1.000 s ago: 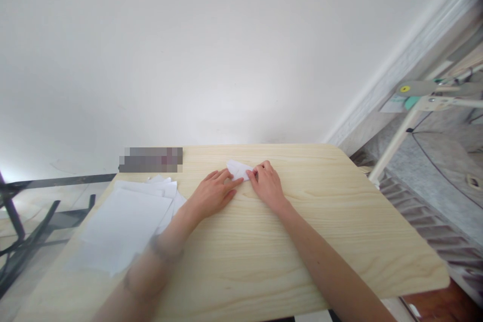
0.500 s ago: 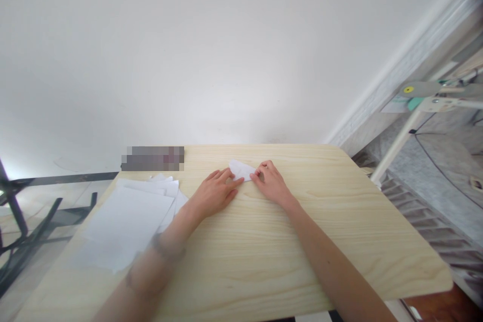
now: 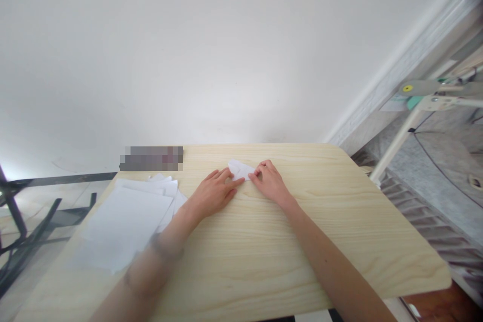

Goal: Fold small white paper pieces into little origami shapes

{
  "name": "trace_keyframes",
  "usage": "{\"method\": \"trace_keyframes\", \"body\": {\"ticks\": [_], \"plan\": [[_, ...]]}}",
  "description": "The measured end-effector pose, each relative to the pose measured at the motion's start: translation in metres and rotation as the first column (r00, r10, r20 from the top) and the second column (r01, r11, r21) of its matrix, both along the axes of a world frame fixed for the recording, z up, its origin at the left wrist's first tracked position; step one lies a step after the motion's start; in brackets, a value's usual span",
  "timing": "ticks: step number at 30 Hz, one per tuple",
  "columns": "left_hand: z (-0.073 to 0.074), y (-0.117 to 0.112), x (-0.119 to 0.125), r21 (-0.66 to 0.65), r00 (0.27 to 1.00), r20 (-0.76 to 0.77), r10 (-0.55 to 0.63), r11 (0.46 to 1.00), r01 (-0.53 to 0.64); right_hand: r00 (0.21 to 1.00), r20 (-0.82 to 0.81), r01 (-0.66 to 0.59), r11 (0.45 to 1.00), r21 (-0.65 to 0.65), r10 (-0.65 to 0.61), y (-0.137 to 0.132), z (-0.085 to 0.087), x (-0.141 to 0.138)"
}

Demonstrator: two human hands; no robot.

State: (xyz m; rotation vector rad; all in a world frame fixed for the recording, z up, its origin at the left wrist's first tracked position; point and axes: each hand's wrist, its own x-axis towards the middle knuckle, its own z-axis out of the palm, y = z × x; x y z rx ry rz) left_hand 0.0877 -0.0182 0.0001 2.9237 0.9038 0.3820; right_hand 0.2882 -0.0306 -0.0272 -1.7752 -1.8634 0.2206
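Paper [image 3: 239, 168] between both hands [image 3: 214, 193] [image 3: 271, 183]

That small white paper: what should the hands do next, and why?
Perhaps press the right end of the small white paper flat with the right hand: it seems to pinch that end, while the left hand touches the other.

The far edge of the table surface [image 3: 358, 231] is closed off by a wall [image 3: 226, 50]. The far left corner is taken up by a pixelated dark item [image 3: 151, 159], and the stretch beside the left edge is covered by paper sheets [image 3: 132, 216]. Toward the middle of the far edge, room is occupied by the left hand [image 3: 215, 192], the right hand [image 3: 269, 181] and the folded paper [image 3: 239, 170]. Passage is left between the forearms [image 3: 328, 261] and along the right edge, outside which a pale pole [image 3: 396, 143] is seen.
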Motion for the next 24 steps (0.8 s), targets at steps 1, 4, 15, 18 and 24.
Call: {"method": "trace_keyframes", "body": {"ticks": [1, 4, 15, 18, 24], "plan": [[0.0002, -0.0002, 0.0001, 0.000, 1.000, -0.002, 0.005, 1.000, -0.005, 1.000, 0.001, 0.001, 1.000, 0.000, -0.001, 0.0000, 0.0001, -0.0001], [0.0001, -0.0005, 0.0003, -0.001, 1.000, -0.001, 0.018, 1.000, -0.018, 1.000, 0.012, -0.005, 1.000, -0.017, 0.005, 0.0005, 0.0007, 0.0002], [-0.0033, -0.0007, 0.0006, 0.010, 0.999, -0.004, 0.036, 0.999, -0.036, 0.999, 0.053, -0.008, 0.998, -0.057, 0.011, 0.0013, 0.0037, -0.0011], [-0.0032, -0.0008, 0.0010, 0.006, 0.999, -0.001, 0.035, 0.999, -0.035, 0.999, 0.050, -0.002, 0.998, -0.060, 0.005, 0.0021, 0.0039, -0.0013], [0.0005, -0.0014, 0.0011, 0.005, 0.999, -0.030, 0.017, 1.000, -0.017, 0.997, 0.073, 0.018, 0.997, -0.070, -0.013, 0.0026, 0.0037, -0.0022]]}}
